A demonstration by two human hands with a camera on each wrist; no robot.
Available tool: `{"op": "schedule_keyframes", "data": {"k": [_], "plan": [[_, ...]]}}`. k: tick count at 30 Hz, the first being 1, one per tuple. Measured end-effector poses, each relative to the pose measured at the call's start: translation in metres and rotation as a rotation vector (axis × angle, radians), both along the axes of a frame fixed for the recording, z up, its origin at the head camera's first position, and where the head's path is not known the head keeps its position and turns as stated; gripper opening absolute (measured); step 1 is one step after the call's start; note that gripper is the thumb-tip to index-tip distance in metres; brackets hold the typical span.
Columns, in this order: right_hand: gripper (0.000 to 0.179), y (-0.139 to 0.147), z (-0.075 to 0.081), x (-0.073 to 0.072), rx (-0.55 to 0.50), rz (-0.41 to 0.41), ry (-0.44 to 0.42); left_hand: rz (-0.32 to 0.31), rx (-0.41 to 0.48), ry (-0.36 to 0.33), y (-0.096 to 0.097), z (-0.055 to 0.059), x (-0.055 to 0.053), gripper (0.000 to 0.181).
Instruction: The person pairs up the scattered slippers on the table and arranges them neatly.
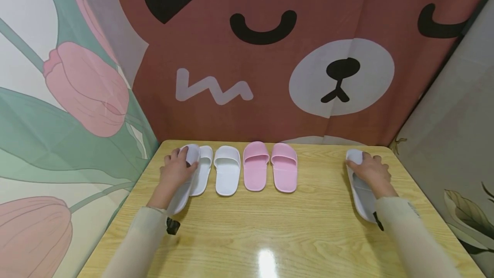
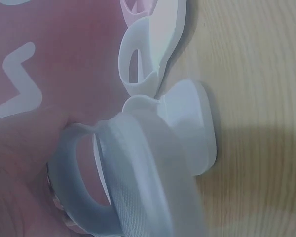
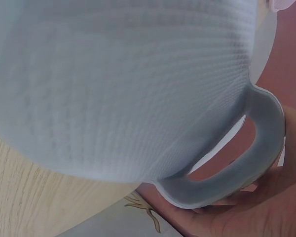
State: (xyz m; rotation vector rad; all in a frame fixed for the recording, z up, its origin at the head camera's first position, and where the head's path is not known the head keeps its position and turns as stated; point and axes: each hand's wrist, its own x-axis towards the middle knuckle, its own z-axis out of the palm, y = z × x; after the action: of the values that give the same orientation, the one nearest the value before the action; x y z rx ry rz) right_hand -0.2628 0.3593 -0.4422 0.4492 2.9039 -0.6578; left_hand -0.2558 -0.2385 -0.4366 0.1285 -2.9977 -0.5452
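Over the left end of a slipper row, my left hand (image 1: 174,170) grips a pale grey slipper (image 1: 181,198) by its strap. That slipper is tilted and overlaps a white slipper (image 1: 201,178) in the head view; in the left wrist view its strap (image 2: 69,173) lies against the palm. At the table's right side my right hand (image 1: 373,171) holds a matching grey slipper (image 1: 359,196) by the strap, also tilted. In the right wrist view the ribbed footbed (image 3: 123,94) fills much of the picture, and the fingers curl behind the strap (image 3: 269,133).
Beside the first white slipper stand another white slipper (image 1: 227,179) and two pink ones, a left (image 1: 255,178) and a right (image 1: 285,178), toes toward the back edge. The wooden table (image 1: 247,226) meets a brown bear-print curtain (image 1: 270,119), with a tulip-print curtain (image 1: 88,89) at left.
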Motion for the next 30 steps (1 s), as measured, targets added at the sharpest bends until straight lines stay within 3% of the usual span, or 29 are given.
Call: {"op": "schedule_keyframes", "data": {"k": [30], "plan": [[0.105,-0.01,-0.007,-0.005,0.006,0.035,0.01,-0.04,-0.029,0.011,0.026,0.0,-0.007,0.078]]}}
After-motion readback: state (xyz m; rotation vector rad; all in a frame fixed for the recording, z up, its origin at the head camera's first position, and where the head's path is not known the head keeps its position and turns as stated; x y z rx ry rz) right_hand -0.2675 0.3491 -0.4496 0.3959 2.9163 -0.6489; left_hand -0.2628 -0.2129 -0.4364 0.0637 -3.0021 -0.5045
